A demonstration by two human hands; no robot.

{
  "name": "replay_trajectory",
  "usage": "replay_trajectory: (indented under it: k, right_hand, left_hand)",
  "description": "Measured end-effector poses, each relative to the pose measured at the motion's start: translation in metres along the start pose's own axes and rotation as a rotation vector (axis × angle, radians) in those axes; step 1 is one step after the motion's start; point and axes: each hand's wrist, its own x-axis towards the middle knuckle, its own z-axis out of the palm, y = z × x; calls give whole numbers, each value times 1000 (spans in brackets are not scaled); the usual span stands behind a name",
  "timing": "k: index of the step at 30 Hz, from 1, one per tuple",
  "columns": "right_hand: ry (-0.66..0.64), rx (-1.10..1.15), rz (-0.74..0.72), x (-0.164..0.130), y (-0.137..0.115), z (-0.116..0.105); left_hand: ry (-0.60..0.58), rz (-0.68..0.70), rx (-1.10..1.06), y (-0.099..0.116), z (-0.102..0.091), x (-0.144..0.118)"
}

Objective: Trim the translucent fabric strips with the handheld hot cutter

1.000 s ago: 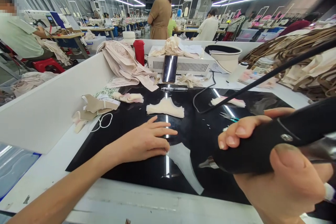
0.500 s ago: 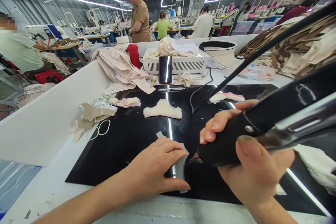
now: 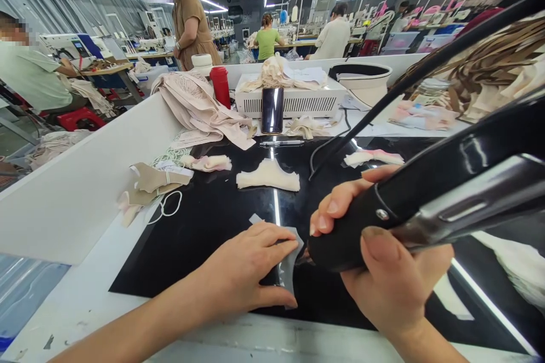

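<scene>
Left hand [image 3: 251, 264] flattens a grey fabric piece [image 3: 290, 261] on the glossy black worktop [image 3: 213, 215]; right hand [image 3: 383, 261] grips a black-handled tool [image 3: 426, 198] beside it.

left hand [image 3: 244, 272]: bare, no glove, no ring, lower centre of frame | left forearm: bare, no sleeve, no watch, lower left | right hand [image 3: 392, 278]: bare, short unpainted nails, thumbnail darkened, lower right | right wrist: bare at bottom edge
</scene>
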Motion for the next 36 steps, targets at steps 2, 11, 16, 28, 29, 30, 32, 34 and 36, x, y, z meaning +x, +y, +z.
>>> replay_trajectory:
  k: [2, 11, 16, 28, 29, 30, 32, 34, 36]
  right_hand:
    - [-2, 3, 0, 0, 2, 1]
    - [-39, 13, 11, -7, 3, 7]
    - [-69, 2, 18, -6, 0, 7]
    - [107, -106, -15, 12, 4, -8]
    - [102, -109, -11, 11, 4, -8]
    - [97, -110, -7, 11, 5, -8]
    - [89, -108, -4, 10, 4, -8]
    - [83, -101, -9, 10, 5, -9]
    - [77, -94, -14, 10, 6, -9]
  left_hand:
    - [-10, 3, 4, 0, -1, 0]
    - [-35, -2, 94, 1, 0, 2]
    - [-19, 15, 139, -1, 3, 0]
    - [16, 20, 180, 0, 5, 1]
    - [14, 20, 180, 1, 4, 1]
    - [12, 18, 179, 1, 4, 1]
    - [10, 15, 177, 2, 4, 1]
    - [9, 14, 170, 2, 4, 1]
    - [12, 16, 165, 2, 4, 1]
